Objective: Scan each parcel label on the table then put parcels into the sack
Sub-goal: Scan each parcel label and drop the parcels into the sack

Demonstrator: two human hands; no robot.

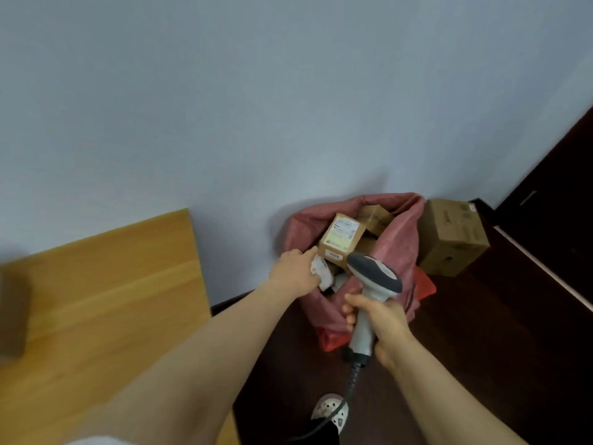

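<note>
A red sack [399,242] stands open on the dark floor against the wall, holding several cardboard parcels. The top one is a small brown box [341,239] with a white label facing up. My left hand [296,269] reaches over the sack's near rim and holds a small white parcel [322,274] just inside the opening, beside the labelled box. My right hand [377,319] grips the handle of a grey and white barcode scanner [372,281], its head pointing toward the sack and its cable trailing down.
A wooden table [106,303] fills the lower left, with a blurred brown box [12,316] at its left edge. A larger cardboard box [451,237] sits on the floor right of the sack. A dark door [558,187] is at far right. My shoe [329,411] shows below.
</note>
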